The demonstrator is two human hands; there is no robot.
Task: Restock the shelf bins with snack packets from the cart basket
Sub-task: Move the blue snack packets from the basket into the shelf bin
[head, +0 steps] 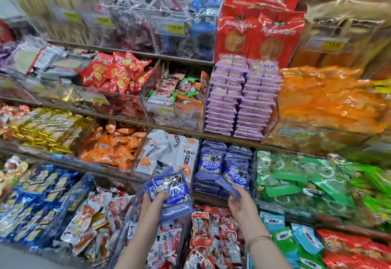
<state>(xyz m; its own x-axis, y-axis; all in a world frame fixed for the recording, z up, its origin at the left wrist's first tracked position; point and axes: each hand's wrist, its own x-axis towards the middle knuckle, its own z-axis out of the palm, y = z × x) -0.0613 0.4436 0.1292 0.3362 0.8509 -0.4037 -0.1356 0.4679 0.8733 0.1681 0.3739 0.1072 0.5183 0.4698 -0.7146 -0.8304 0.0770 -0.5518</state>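
Two hands in play here. The left hand (155,200) is wrapped around a bunch of blue packets (171,192), fingers curled over its lower left corner; several packets are fanned together, too overlapped to count. The bunch hovers just in front of the shelf, printed face up to the camera, long axis tilted from upper left down to lower right, its white label band slanting the same way.

Over to the right hand (241,202): it pinches one blue packet (236,175) by the bottom edge, right at the front of the blue bin (197,186). That packet stands nearly upright, face out, top leaning slightly left. Inside the bin are two stacks of the same packets, side by side, faces forward. White characters on the band end in "小方".

Next bin left holds white packets (186,154), two fronts showing, printed "小面筋". Above sit two tall stacks of purple trays (222,108). One yellow price tag (176,28) on the upper shelf reads "12.80"; the other tags are too blurred to read. A thin bracelet (261,238) circles the right wrist
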